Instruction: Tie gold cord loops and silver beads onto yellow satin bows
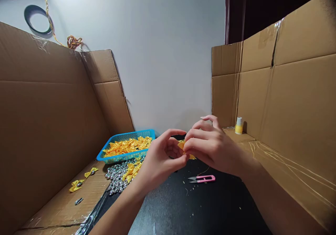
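Note:
A small yellow ribbon bow [181, 144] is held between my two hands above the black tabletop. My left hand [162, 154] is curled round its left side, thumb pressed in at the front. My right hand [210, 144] pinches the bow from the right with thumb and forefinger, its other fingers raised. Fingers hide most of the bow, and I cannot make out a needle. Just below the hands lie pink-handled thread snips [203, 179], blades pointing left. Beside my left wrist are silver oval beads [117, 179] with several loose yellow bows [131, 172] on top.
A blue basket [105, 151] of yellow bows stands behind the beads. Two bows with silver beads [76, 185] and a lone bead [78, 201] lie on cardboard at left. Cardboard walls [294, 102] flank both sides. A yellow thread spool [238, 126] and loose threads [286, 161] are at right.

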Action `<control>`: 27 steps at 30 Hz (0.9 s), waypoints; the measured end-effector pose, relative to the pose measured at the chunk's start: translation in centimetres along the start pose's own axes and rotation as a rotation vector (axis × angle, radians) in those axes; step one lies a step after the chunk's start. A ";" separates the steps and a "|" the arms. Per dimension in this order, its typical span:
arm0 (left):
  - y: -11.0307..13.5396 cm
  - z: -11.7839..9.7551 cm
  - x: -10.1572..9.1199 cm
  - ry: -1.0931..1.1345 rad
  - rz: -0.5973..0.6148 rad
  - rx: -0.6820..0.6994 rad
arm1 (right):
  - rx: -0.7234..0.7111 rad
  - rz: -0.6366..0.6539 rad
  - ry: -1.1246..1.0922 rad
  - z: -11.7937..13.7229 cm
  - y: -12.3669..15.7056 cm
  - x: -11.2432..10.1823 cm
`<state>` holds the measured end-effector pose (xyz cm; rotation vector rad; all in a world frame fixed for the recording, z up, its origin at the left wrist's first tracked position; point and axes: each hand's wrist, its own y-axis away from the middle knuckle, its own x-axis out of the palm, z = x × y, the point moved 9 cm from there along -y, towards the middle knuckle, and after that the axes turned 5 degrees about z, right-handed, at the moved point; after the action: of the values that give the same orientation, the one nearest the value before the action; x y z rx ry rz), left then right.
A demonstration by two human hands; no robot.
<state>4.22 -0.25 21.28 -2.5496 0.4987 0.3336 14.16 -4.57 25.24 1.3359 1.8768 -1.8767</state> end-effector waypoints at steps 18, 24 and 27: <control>0.1 -0.1 -0.2 -0.147 0.082 -0.017 | 0.173 0.202 -0.146 -1.7 -0.1 2.4; -0.1 -0.2 -0.2 -0.110 0.096 -0.031 | 0.192 0.121 -0.197 -2.2 -0.1 1.4; -0.2 0.2 0.1 -0.057 0.143 -0.038 | 0.100 0.095 -0.195 -1.5 -0.2 1.2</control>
<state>4.34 0.00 21.21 -2.5388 0.6605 0.4705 14.00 -2.68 24.81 1.1977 1.6179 -1.9954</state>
